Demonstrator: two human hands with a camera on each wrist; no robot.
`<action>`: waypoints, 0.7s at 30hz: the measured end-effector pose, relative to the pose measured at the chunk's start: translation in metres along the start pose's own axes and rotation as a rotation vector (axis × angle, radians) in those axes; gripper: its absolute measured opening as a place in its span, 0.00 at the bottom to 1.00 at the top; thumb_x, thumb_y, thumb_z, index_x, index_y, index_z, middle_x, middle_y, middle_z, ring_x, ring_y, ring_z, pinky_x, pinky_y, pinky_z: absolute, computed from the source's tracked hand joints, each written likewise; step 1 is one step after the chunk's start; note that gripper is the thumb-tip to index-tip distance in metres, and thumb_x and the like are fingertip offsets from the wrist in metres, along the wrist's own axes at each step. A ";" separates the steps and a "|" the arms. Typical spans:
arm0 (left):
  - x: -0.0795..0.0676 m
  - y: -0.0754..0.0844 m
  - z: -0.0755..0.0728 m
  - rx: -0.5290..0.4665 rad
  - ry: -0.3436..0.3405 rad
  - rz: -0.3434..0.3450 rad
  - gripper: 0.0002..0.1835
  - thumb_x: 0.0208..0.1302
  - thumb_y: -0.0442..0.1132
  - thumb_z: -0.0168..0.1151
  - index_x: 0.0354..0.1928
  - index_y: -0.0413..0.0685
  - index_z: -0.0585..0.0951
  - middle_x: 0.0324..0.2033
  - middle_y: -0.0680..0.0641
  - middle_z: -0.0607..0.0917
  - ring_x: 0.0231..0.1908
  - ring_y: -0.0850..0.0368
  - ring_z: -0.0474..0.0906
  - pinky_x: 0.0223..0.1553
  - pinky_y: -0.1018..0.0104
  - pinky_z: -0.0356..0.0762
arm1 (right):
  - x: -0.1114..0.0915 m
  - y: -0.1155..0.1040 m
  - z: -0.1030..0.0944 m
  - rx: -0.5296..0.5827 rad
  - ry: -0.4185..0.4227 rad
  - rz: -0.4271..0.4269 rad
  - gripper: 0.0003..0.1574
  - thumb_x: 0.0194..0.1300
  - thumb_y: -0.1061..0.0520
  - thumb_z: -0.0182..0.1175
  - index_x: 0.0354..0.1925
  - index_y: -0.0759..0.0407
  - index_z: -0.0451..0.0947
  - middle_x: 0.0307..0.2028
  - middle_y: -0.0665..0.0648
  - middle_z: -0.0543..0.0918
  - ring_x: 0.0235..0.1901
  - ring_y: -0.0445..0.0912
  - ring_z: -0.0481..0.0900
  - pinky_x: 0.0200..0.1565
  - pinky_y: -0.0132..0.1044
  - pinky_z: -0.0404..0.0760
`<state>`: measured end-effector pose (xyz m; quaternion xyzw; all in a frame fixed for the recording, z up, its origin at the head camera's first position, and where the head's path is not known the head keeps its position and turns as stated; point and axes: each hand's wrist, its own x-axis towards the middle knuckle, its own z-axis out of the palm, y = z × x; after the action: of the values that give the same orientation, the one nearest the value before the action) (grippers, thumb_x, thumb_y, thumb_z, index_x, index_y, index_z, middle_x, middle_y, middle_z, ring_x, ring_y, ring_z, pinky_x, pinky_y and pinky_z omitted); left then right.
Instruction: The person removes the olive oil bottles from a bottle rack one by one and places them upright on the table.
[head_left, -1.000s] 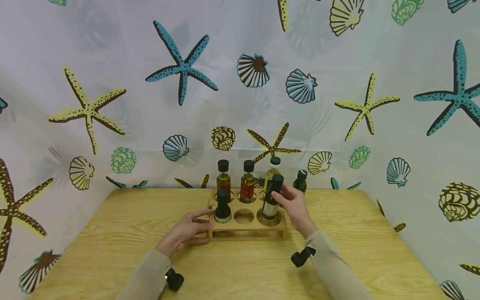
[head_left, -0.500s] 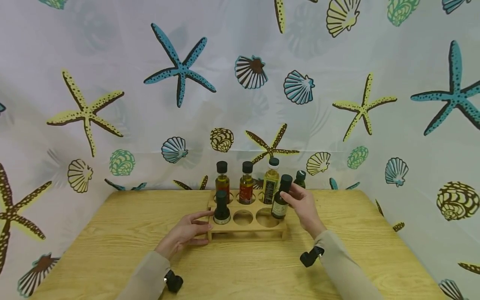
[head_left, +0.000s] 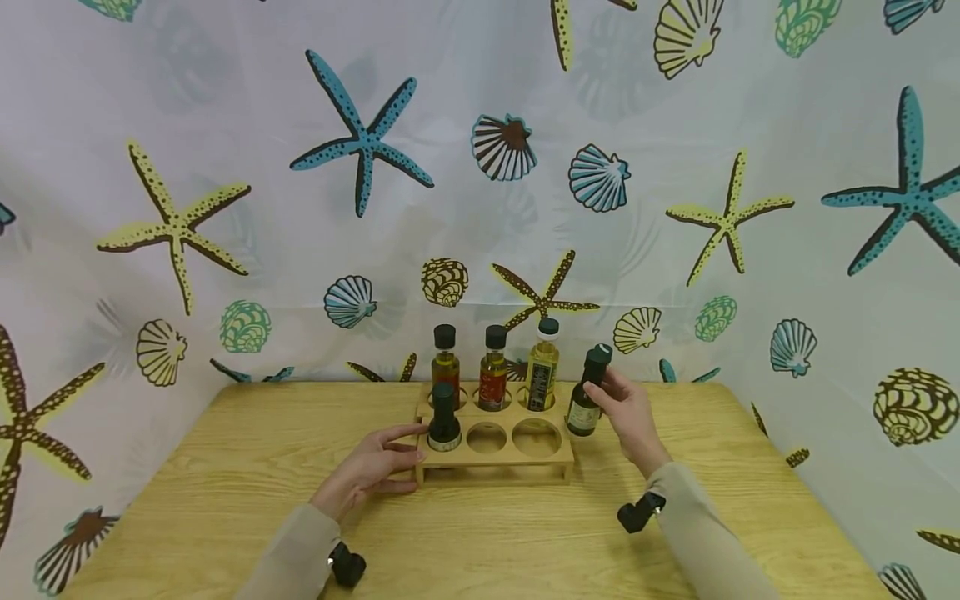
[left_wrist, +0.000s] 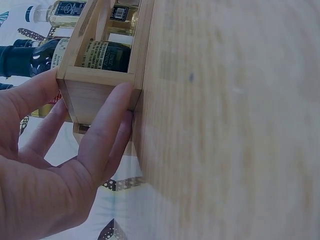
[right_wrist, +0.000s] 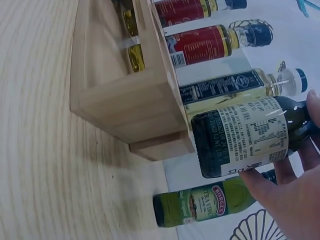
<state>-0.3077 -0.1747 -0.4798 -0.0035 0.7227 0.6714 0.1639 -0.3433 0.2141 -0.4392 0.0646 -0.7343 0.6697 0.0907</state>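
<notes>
My right hand (head_left: 628, 417) grips a dark glass bottle (head_left: 582, 414) by its neck, just off the right end of a two-tier wooden bottle rack (head_left: 487, 458). In the right wrist view the bottle's cream label (right_wrist: 255, 131) faces the camera, its base pointing left beside the rack. The fingertips of my left hand (head_left: 371, 467) touch the rack's left end, thumb and fingers spread. Near them a second dark bottle (head_left: 445, 435) stands in the front-left hole. The front row's middle and right holes hold no bottle.
The rack's back row holds a red-labelled bottle (head_left: 492, 387), another beside it (head_left: 445, 367) and a yellow oil bottle (head_left: 542, 375). A green olive oil bottle (right_wrist: 205, 202) stands right of the rack. Behind the wooden table (head_left: 300, 433) hangs a seashell-patterned curtain (head_left: 480, 233).
My right hand has carried the dark bottle out of the rack's front-right hole, rightward past the rack's end. My left hand has stayed at the left end.
</notes>
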 end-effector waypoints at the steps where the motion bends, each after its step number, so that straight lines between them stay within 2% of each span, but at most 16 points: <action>1: 0.000 0.000 0.000 -0.001 0.001 -0.002 0.29 0.68 0.36 0.62 0.69 0.54 0.71 0.61 0.36 0.70 0.52 0.48 0.77 0.44 0.49 0.84 | 0.000 0.001 -0.002 0.000 -0.002 -0.002 0.33 0.69 0.54 0.63 0.69 0.56 0.68 0.63 0.64 0.75 0.49 0.34 0.78 0.61 0.45 0.76; 7: 0.000 0.001 0.000 -0.004 0.011 -0.019 0.29 0.67 0.35 0.63 0.69 0.55 0.71 0.62 0.36 0.70 0.53 0.47 0.77 0.44 0.50 0.85 | -0.002 0.008 -0.009 -0.017 -0.002 -0.017 0.33 0.70 0.55 0.60 0.70 0.55 0.67 0.64 0.65 0.74 0.51 0.35 0.78 0.59 0.39 0.77; 15: 0.000 -0.001 -0.001 0.011 0.007 0.003 0.28 0.68 0.35 0.62 0.70 0.55 0.71 0.63 0.35 0.69 0.51 0.49 0.78 0.43 0.49 0.85 | -0.006 0.015 -0.019 -0.043 0.026 0.007 0.34 0.72 0.56 0.58 0.72 0.55 0.63 0.68 0.63 0.70 0.64 0.53 0.70 0.67 0.50 0.68; 21: 0.000 -0.002 -0.002 0.013 0.009 -0.004 0.28 0.68 0.36 0.62 0.69 0.56 0.71 0.64 0.34 0.69 0.51 0.49 0.78 0.43 0.49 0.85 | -0.004 0.019 -0.025 -0.026 0.039 0.030 0.36 0.73 0.58 0.57 0.74 0.55 0.60 0.69 0.63 0.68 0.67 0.56 0.67 0.69 0.52 0.64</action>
<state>-0.3076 -0.1765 -0.4814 -0.0067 0.7279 0.6663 0.1621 -0.3425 0.2411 -0.4568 0.0395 -0.7421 0.6623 0.0957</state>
